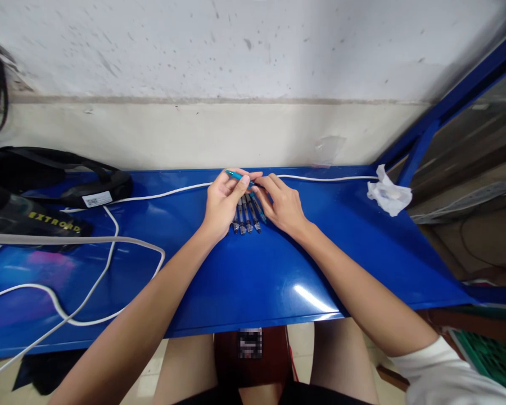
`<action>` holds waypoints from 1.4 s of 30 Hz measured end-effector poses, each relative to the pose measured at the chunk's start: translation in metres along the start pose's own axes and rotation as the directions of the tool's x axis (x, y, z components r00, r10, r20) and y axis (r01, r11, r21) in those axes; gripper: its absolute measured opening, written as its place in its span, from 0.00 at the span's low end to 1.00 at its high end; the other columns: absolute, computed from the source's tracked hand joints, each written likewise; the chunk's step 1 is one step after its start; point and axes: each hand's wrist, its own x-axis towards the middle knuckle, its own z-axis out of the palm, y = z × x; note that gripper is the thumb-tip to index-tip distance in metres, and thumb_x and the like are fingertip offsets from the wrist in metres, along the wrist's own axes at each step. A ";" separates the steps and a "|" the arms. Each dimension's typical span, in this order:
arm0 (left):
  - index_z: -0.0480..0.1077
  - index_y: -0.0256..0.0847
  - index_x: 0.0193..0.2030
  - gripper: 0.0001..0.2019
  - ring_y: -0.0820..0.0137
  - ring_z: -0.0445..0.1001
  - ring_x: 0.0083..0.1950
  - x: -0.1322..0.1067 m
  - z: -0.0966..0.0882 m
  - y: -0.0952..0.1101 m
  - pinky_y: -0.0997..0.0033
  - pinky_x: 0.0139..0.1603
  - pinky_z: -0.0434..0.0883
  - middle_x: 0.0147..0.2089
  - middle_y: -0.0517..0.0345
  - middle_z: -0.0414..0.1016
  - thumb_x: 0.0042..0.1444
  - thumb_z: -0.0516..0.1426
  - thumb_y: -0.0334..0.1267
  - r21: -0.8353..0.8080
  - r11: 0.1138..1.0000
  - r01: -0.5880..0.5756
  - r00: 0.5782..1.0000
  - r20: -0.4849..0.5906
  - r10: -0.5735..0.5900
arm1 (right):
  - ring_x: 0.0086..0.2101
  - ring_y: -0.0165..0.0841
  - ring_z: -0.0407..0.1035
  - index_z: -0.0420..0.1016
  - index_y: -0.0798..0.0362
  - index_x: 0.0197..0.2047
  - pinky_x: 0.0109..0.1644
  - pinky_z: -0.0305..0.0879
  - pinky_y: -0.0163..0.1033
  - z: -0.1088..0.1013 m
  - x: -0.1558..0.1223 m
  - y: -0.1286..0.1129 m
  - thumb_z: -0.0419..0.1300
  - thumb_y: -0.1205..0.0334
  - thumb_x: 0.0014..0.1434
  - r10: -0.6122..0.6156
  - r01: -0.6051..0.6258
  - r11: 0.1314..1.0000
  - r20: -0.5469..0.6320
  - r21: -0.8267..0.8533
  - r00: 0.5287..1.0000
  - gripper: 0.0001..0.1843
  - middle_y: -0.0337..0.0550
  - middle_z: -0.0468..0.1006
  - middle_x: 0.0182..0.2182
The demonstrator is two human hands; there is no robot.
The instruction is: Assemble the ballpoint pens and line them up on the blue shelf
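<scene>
blue table [274, 281] stood against spotted wall [160, 62], pen [235, 175] slanted between fingers near other pens [243, 216], teal end pointing far left, left hand [220, 201] pinched it, right hand [284, 203] gripped its dark end

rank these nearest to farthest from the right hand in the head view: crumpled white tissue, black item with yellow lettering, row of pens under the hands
Nearest first from the right hand:
1. row of pens, just to its left
2. crumpled white tissue, off to the right
3. black item, far left
</scene>
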 end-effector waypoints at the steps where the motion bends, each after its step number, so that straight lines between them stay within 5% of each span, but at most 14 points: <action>1: 0.79 0.44 0.48 0.14 0.61 0.86 0.56 0.000 0.000 0.000 0.65 0.55 0.81 0.55 0.49 0.88 0.65 0.71 0.49 0.023 1.000 -0.005 1.000 -0.026 0.006 | 0.44 0.40 0.77 0.75 0.44 0.61 0.41 0.69 0.40 0.000 0.000 0.000 0.50 0.50 0.83 -0.001 0.001 1.000 0.000 0.000 1.000 0.16 0.45 0.80 0.47; 5: 0.81 0.44 0.49 0.14 0.65 0.87 0.50 0.002 -0.003 -0.002 0.69 0.49 0.81 0.50 0.51 0.88 0.64 0.72 0.49 0.027 1.000 -0.009 0.997 -0.078 0.011 | 0.45 0.40 0.78 0.74 0.47 0.57 0.42 0.69 0.41 0.004 0.000 0.003 0.52 0.47 0.83 0.019 -0.017 0.999 -0.036 0.045 0.999 0.16 0.47 0.82 0.48; 14: 0.81 0.45 0.53 0.14 0.62 0.86 0.56 0.002 -0.005 -0.003 0.66 0.55 0.80 0.53 0.51 0.89 0.66 0.71 0.47 0.021 0.999 -0.030 0.999 -0.025 0.030 | 0.45 0.40 0.76 0.72 0.49 0.53 0.47 0.70 0.43 0.006 0.000 0.008 0.50 0.48 0.83 0.000 0.003 0.992 -0.026 0.124 1.000 0.16 0.48 0.81 0.47; 21: 0.81 0.45 0.53 0.13 0.61 0.86 0.59 0.004 -0.007 -0.004 0.64 0.58 0.81 0.55 0.50 0.88 0.66 0.71 0.45 0.037 0.998 -0.043 0.999 -0.016 0.043 | 0.49 0.42 0.79 0.73 0.47 0.61 0.46 0.71 0.42 0.001 0.001 0.002 0.45 0.50 0.85 0.024 -0.029 0.997 0.069 0.067 0.997 0.19 0.49 0.84 0.54; 30: 0.83 0.43 0.48 0.15 0.60 0.87 0.54 0.003 -0.004 -0.002 0.58 0.61 0.82 0.49 0.51 0.89 0.57 0.76 0.42 0.061 0.998 -0.015 0.998 -0.059 0.019 | 0.40 0.40 0.78 0.67 0.48 0.55 0.40 0.68 0.41 0.005 -0.001 0.004 0.49 0.48 0.83 0.045 -0.056 0.989 0.082 0.140 0.996 0.14 0.48 0.83 0.47; 42: 0.85 0.43 0.44 0.14 0.63 0.86 0.49 0.002 -0.005 -0.002 0.61 0.57 0.81 0.45 0.54 0.87 0.53 0.78 0.41 0.100 0.995 -0.009 0.994 -0.109 0.020 | 0.49 0.41 0.77 0.72 0.47 0.60 0.48 0.71 0.42 0.001 0.000 0.003 0.46 0.49 0.84 -0.017 0.006 0.991 0.084 0.130 0.996 0.18 0.48 0.82 0.51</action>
